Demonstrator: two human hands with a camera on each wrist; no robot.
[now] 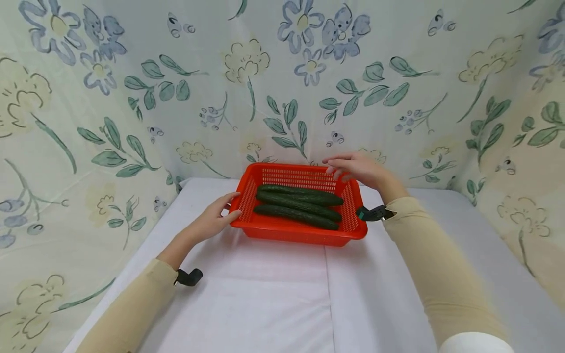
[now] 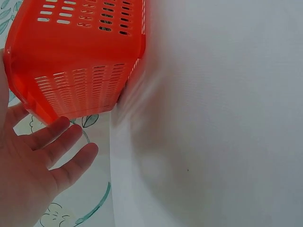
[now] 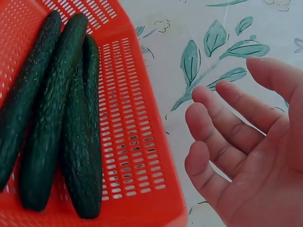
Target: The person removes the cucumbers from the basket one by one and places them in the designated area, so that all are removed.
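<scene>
Several dark green cucumbers (image 1: 300, 203) lie lengthwise inside a red plastic basket (image 1: 295, 234) with slotted walls. My left hand (image 1: 214, 220) is at the basket's left rim, its thumb over the edge. In the left wrist view the other left fingers (image 2: 78, 163) extend loosely outside the basket, some apart from its wall. Above the back right corner is my right hand (image 1: 359, 169), holding nothing. Its fingers are spread and slightly bent in the right wrist view, beside the rim. There the cucumbers (image 3: 52, 113) lie side by side, one partly hidden behind another.
A white cloth (image 1: 265, 304) covers the table under the basket, with a crease running toward the front. Cloth walls with printed flowers and leaves (image 1: 291, 117) stand close behind the basket and along both sides. Dark wrist cameras (image 1: 190, 277) sit on both forearms.
</scene>
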